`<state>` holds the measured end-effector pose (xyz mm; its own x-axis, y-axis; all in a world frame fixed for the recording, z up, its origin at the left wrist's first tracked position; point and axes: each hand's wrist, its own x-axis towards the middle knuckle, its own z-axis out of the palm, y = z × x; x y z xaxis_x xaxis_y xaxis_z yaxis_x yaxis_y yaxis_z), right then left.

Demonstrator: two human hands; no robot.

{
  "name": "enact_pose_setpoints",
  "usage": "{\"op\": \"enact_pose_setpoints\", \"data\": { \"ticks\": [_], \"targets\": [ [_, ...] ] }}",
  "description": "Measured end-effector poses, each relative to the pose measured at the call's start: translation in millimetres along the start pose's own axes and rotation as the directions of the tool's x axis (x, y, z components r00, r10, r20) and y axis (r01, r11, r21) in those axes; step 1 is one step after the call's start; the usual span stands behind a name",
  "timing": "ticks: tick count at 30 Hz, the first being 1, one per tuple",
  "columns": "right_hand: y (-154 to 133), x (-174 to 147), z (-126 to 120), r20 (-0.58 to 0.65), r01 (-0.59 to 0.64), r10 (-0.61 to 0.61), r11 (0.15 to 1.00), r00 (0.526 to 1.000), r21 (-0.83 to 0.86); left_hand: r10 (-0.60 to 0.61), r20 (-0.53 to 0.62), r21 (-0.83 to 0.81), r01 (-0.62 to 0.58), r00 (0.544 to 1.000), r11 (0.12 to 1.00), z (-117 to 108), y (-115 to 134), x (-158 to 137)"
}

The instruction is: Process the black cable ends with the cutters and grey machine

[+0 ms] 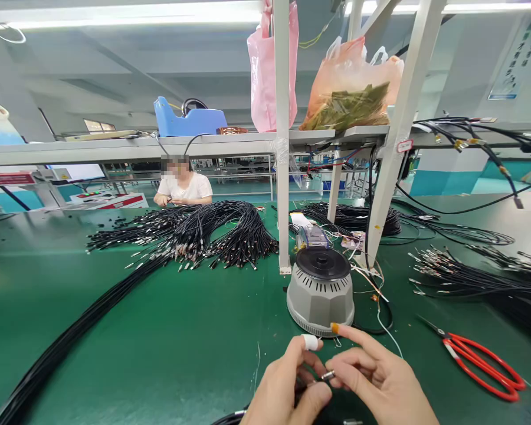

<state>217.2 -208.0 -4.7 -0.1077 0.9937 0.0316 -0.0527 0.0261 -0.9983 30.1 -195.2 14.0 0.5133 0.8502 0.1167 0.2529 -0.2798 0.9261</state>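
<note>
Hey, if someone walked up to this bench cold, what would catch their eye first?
Probably the two hands at the bottom edge, left hand and right hand, pinching a small metal cable connector between them. Just beyond sits a grey round machine, with red-handled scissors lying to the right on the green table.

A long green bench fills the room's middle, white posts rising from it to carry a grey shelf. Strip lights run along the pale ceiling. Teal-and-white walls stand to the right, a poster pinned high. Across the bench sits a person in white.
</note>
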Motion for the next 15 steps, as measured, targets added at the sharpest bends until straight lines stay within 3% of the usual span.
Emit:
{"op": "enact_pose_setpoints", "data": {
  "ticks": [3,7,12,15],
  "targets": [
    [0,-4,0,-0.022,-0.011,0.012,1.0,1.0,0.007,-0.02,-0.064,-0.094,0.014,0.998,0.996,5,3,2],
    [0,-6,2,-0.162,-0.017,-0.001,0.994,0.987,-0.111,-0.109,-0.024,-0.135,0.105,0.994,0.985,2,-5,0],
    [-3,-4,10,-0.247,-0.058,0.081,0.993,0.966,0.1,-0.096,-0.078,-0.153,0.083,0.992,0.985,0,-10,-5],
    [0,-6,8,-0.262,-0.054,0.087,0.99,0.961,0.13,-0.102,-0.138,-0.243,0.067,0.985,0.968,4,-4,-4]
  ]
}}
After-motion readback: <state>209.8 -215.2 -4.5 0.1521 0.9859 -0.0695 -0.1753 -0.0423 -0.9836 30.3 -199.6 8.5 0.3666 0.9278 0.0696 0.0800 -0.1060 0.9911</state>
